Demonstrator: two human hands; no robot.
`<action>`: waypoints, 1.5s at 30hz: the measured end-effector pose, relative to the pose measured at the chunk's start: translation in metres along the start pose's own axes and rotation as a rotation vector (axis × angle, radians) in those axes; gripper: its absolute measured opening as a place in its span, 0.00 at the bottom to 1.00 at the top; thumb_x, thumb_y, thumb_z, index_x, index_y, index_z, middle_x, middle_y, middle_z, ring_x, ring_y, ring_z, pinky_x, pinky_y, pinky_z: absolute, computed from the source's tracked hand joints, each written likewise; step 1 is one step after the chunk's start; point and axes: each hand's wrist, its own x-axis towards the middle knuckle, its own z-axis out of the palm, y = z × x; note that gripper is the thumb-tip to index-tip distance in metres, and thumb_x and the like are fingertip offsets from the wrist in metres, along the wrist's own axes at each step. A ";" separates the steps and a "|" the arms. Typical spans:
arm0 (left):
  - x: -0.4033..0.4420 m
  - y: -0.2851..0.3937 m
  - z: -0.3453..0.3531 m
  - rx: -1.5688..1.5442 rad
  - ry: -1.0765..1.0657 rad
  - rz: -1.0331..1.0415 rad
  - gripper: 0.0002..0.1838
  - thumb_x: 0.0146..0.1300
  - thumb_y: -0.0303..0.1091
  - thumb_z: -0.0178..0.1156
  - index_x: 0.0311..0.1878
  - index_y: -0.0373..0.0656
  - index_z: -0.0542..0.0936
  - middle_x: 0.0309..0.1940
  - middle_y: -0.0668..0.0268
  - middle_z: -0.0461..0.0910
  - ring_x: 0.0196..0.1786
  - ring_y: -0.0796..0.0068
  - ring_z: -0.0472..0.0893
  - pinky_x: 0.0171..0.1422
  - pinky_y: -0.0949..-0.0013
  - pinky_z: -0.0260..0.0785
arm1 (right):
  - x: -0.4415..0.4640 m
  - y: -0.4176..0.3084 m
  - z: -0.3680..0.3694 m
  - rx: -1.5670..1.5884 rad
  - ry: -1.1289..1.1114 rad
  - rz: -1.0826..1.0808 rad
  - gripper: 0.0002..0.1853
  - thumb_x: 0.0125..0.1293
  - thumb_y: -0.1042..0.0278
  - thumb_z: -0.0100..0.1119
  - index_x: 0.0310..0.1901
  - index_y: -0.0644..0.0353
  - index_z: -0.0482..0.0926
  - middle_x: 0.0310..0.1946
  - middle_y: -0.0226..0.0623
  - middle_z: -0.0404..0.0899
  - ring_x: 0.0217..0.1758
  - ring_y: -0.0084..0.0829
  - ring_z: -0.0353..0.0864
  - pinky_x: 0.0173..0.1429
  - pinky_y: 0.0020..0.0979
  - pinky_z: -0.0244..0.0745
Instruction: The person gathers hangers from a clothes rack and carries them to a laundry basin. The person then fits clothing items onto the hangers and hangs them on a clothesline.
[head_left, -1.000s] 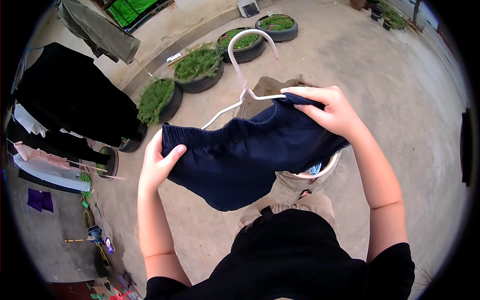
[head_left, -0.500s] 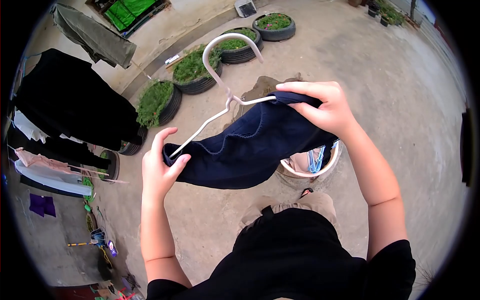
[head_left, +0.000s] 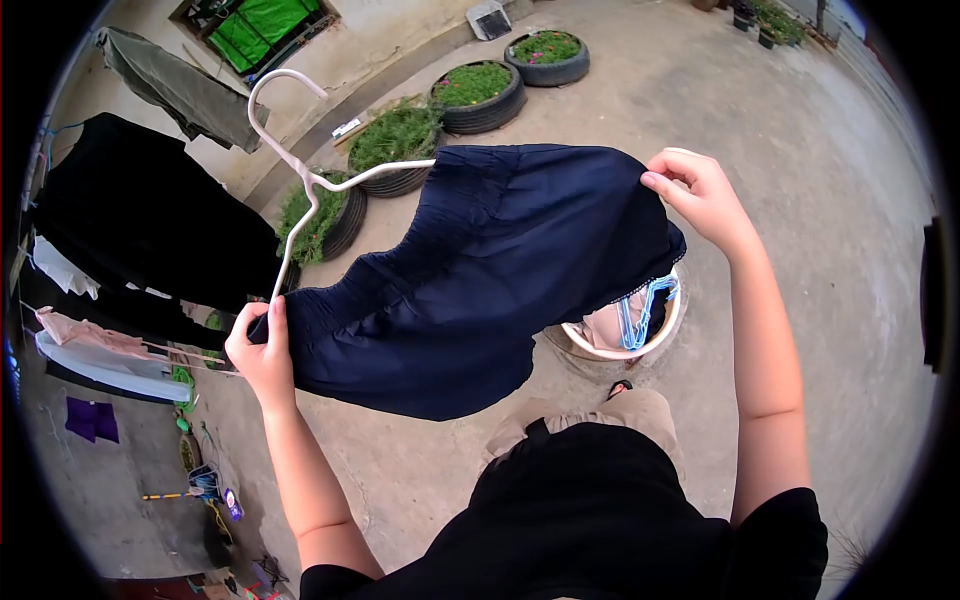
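Observation:
Navy shorts (head_left: 480,280) with a gathered elastic waistband are spread between my hands, their waist threaded over a white hanger (head_left: 300,165). My left hand (head_left: 262,355) is closed on one waistband corner, with the hanger's lower end between thumb and fingers. With thumb and fingertips, my right hand (head_left: 700,200) pinches the outer edge of the shorts, to the right of the waistband. The hanger's hook points up and away from me; its other arm runs inside the waistband and its tip is hidden by cloth.
Below the shorts stands a white bucket (head_left: 672,325) containing clothes and blue hangers (head_left: 638,315). Tyre planters (head_left: 485,100) line the wall ahead. On the left hang a black garment (head_left: 150,215), grey trousers (head_left: 180,85) and other laundry. Concrete ground (head_left: 770,130) extends to the right.
My right hand has moved from the waistband corner outward to the shorts' side edge. My left hand has shifted left and down, the hanger has swung left, and the shorts are stretched wider.

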 end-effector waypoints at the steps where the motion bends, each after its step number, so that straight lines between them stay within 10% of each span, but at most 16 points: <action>1: 0.001 -0.001 -0.003 -0.009 0.022 -0.030 0.12 0.63 0.30 0.64 0.26 0.35 0.75 0.18 0.76 0.68 0.24 0.88 0.64 0.29 0.81 0.55 | -0.001 -0.001 -0.003 -0.015 0.062 -0.021 0.10 0.63 0.68 0.62 0.32 0.66 0.77 0.26 0.31 0.74 0.30 0.20 0.70 0.36 0.24 0.67; 5: 0.005 -0.009 -0.002 -0.038 0.137 0.005 0.13 0.63 0.31 0.64 0.25 0.37 0.75 0.18 0.80 0.65 0.23 0.90 0.59 0.26 0.81 0.48 | -0.008 0.013 -0.011 0.050 0.217 -0.086 0.09 0.63 0.69 0.61 0.31 0.67 0.76 0.27 0.30 0.72 0.30 0.20 0.70 0.37 0.23 0.66; 9: -0.001 -0.006 0.002 -0.041 0.054 -0.005 0.12 0.59 0.29 0.67 0.26 0.37 0.75 0.18 0.77 0.69 0.23 0.88 0.64 0.28 0.81 0.55 | -0.015 0.021 0.000 -0.131 -0.127 0.011 0.07 0.59 0.72 0.61 0.37 0.66 0.77 0.36 0.37 0.77 0.41 0.30 0.78 0.49 0.30 0.74; 17: -0.016 0.016 0.016 0.007 -0.020 0.198 0.15 0.46 0.28 0.74 0.23 0.38 0.73 0.17 0.69 0.70 0.21 0.79 0.68 0.27 0.77 0.60 | -0.008 -0.048 0.037 -0.136 -0.263 -0.352 0.37 0.57 0.54 0.65 0.67 0.55 0.63 0.63 0.45 0.69 0.64 0.46 0.69 0.68 0.42 0.61; 21: -0.022 0.031 0.023 -0.040 -0.036 0.194 0.20 0.43 0.28 0.76 0.27 0.41 0.69 0.21 0.69 0.69 0.23 0.78 0.66 0.29 0.76 0.61 | -0.011 -0.028 0.066 -0.112 -0.311 -0.233 0.18 0.62 0.61 0.61 0.53 0.52 0.74 0.42 0.42 0.82 0.43 0.45 0.81 0.45 0.36 0.76; 27: -0.024 0.041 0.020 -0.105 -0.047 0.321 0.29 0.40 0.30 0.77 0.32 0.43 0.61 0.30 0.65 0.61 0.33 0.70 0.63 0.39 0.70 0.59 | -0.020 -0.028 0.067 0.013 -0.070 -0.099 0.14 0.55 0.72 0.61 0.45 0.58 0.79 0.37 0.41 0.83 0.39 0.42 0.82 0.44 0.34 0.75; 29: -0.026 0.046 0.006 -0.406 -0.237 0.261 0.28 0.52 0.52 0.69 0.33 0.41 0.65 0.37 0.63 0.62 0.37 0.71 0.62 0.41 0.69 0.57 | -0.020 -0.028 0.064 0.014 -0.016 -0.056 0.14 0.54 0.73 0.61 0.44 0.58 0.80 0.37 0.41 0.83 0.39 0.41 0.82 0.44 0.33 0.75; 32: -0.023 0.046 -0.014 -0.738 -0.524 0.071 0.30 0.62 0.60 0.54 0.37 0.35 0.77 0.54 0.54 0.63 0.43 0.71 0.64 0.45 0.69 0.62 | -0.024 -0.020 0.058 0.045 0.064 -0.185 0.15 0.49 0.77 0.60 0.42 0.59 0.81 0.38 0.41 0.83 0.41 0.40 0.83 0.47 0.32 0.76; 35: -0.019 0.065 -0.007 -0.520 -0.739 -0.144 0.29 0.60 0.49 0.62 0.56 0.35 0.77 0.65 0.60 0.65 0.57 0.67 0.67 0.53 0.67 0.66 | -0.023 -0.034 0.048 0.053 0.047 -0.306 0.18 0.44 0.78 0.60 0.42 0.59 0.82 0.37 0.40 0.83 0.40 0.39 0.83 0.46 0.31 0.76; 39: -0.019 0.066 0.011 -0.701 -1.276 0.230 0.19 0.63 0.31 0.58 0.56 0.34 0.78 0.62 0.55 0.72 0.70 0.57 0.64 0.71 0.55 0.56 | -0.017 -0.058 0.043 0.071 0.062 -0.322 0.16 0.42 0.77 0.61 0.38 0.59 0.81 0.31 0.37 0.82 0.34 0.38 0.81 0.41 0.30 0.75; 45: -0.030 0.085 0.013 -0.891 -1.208 -0.028 0.18 0.63 0.21 0.47 0.55 0.35 0.78 0.59 0.56 0.76 0.62 0.64 0.74 0.68 0.63 0.62 | 0.006 -0.054 0.021 0.051 0.156 -0.342 0.13 0.40 0.78 0.62 0.33 0.60 0.76 0.29 0.33 0.75 0.38 0.35 0.78 0.42 0.32 0.71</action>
